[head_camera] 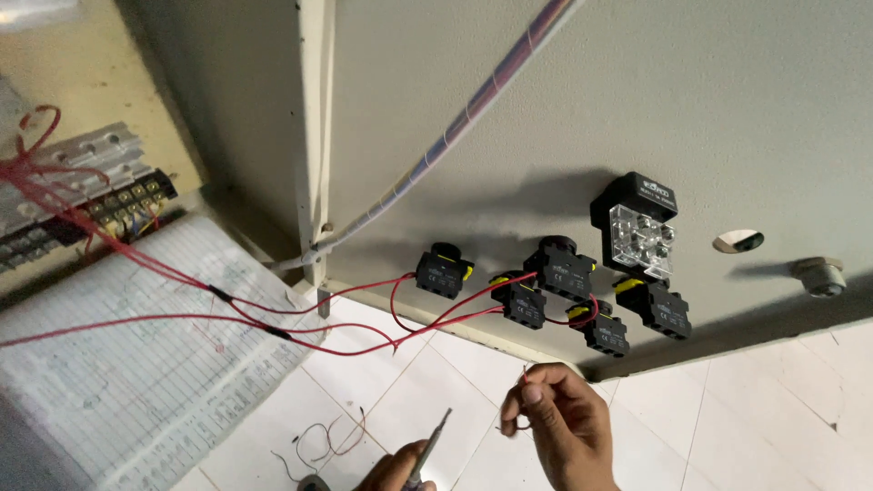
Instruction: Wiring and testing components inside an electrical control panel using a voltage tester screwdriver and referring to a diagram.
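Note:
My left hand point(393, 471) sits at the bottom edge, gripping a slim screwdriver point(435, 441) whose tip points up and right. My right hand point(566, 423) is just beside it, pinching a short thin red wire point(525, 375) between thumb and fingers. Directly above, several black contact blocks with yellow tabs point(520, 303) are mounted on the inside of a grey panel door point(637, 100). Red wires point(300, 314) run from the left to the blocks. The right hand is nearest the lowest block point(605, 332) and does not touch it.
A larger black switch with a clear block point(637, 227) sits above the blocks, next to an empty round hole point(738, 240) and a grey knob point(821, 275). A spiral-wrapped cable point(455, 127) crosses the door. A terminal strip point(118, 205), lined paper point(136, 364) and loose wire scraps point(323, 441) lie left.

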